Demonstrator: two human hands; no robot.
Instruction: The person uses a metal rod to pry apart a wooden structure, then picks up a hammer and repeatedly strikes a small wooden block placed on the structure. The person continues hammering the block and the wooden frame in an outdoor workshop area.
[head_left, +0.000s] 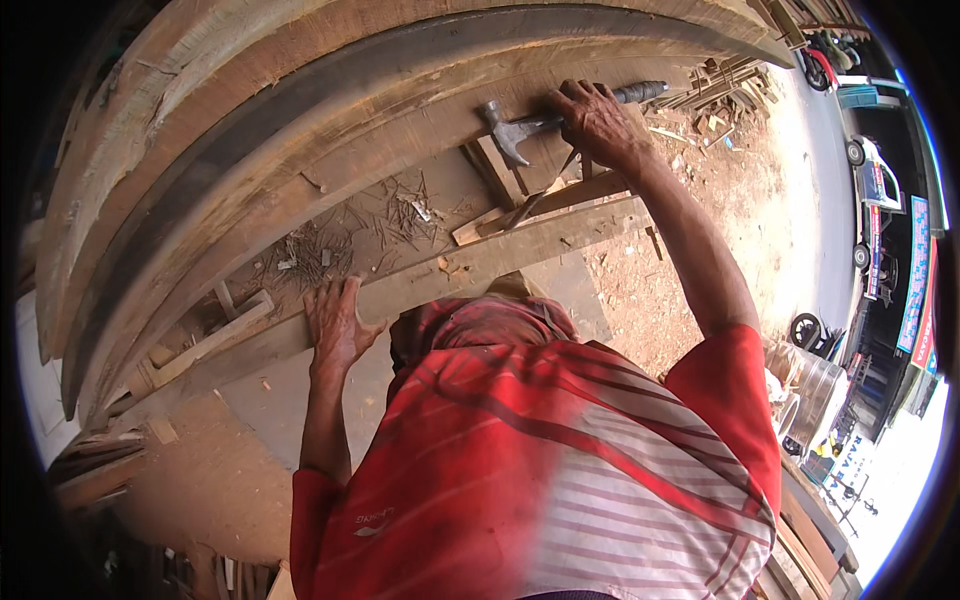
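1. Where the right hand (pixel 603 122) lies, its fingers curl over the handle of a claw hammer (pixel 515 132) and appear to grip it; the thing is thus directly under that hand, with no gap visible between them.
2. The hammer's long axis runs roughly left to right across the person's front, its dark wrapped handle end a little farther from the body than its head. The metal head points left of the right hand, claw curving back toward the person, striking face turned away.
3. The right hand is the nearer one, being on the handle itself; the left hand (pixel 338 318) is well apart, off to the left and closer to the body. It is open, fingers spread, resting at the edge of a long plank (pixel 450 268), and holds nothing visible.
4. Just below the right hand, toward the person, a thin curved strip (pixel 540 197) slants down; whether that hand also holds it, I cannot tell.
5. Between the two hands lie loose nails (pixel 405 215).
6. Beyond both hands arch large curved timbers (pixel 330 85); to the right of the right hand are wood offcuts (pixel 735 95), and farther right a white truck (pixel 872 175).
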